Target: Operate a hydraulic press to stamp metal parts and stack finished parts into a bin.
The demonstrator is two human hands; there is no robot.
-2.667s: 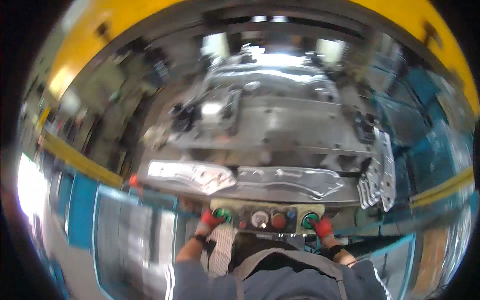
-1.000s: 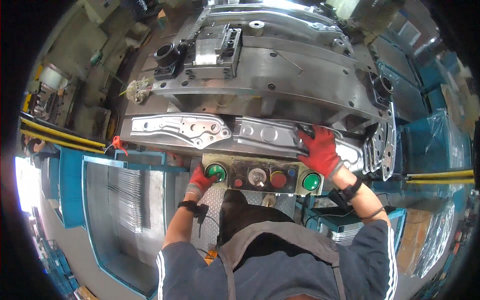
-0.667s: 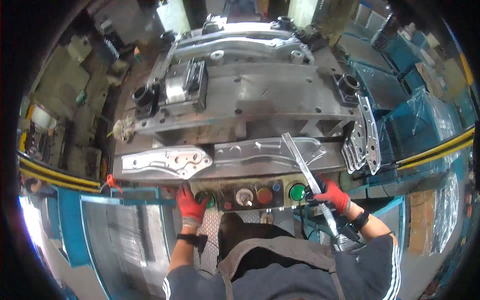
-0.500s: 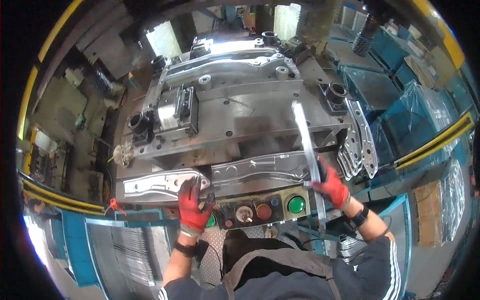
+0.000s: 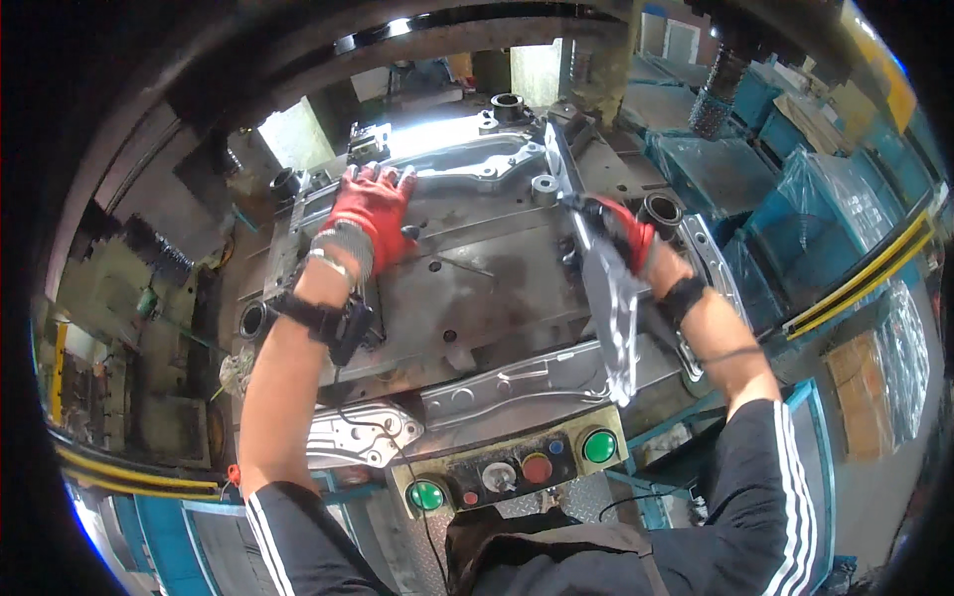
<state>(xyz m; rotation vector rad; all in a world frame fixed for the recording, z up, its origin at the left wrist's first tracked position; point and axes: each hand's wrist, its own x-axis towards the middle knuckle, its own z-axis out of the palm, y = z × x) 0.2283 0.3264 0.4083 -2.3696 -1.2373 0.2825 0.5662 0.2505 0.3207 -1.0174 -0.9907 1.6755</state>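
Note:
My right hand [image 5: 618, 230], in a red glove with dark fingertips, grips a long stamped metal part [image 5: 608, 298] near its middle. The part is tilted over the right side of the press die [image 5: 477, 288], one end toward the far side and the other toward me. At the far left of the die, my left hand [image 5: 373, 211], also gloved in red, reaches with fingers apart to the left end of a formed metal piece [image 5: 477, 171] lying on the die. Whether its fingertips touch the piece I cannot tell.
Along the die's near edge lie another long metal part [image 5: 517, 382] and a holed one [image 5: 363, 434]. Holed parts [image 5: 717, 268] lean at the right. A control box [image 5: 517, 467] with green buttons is nearest me. Round guide bushings [image 5: 661, 211] rise from the die corners.
My left hand has gone from the near holed part to the die's far left. The right hand has carried the metal part forward over the die. The view has shifted slightly.

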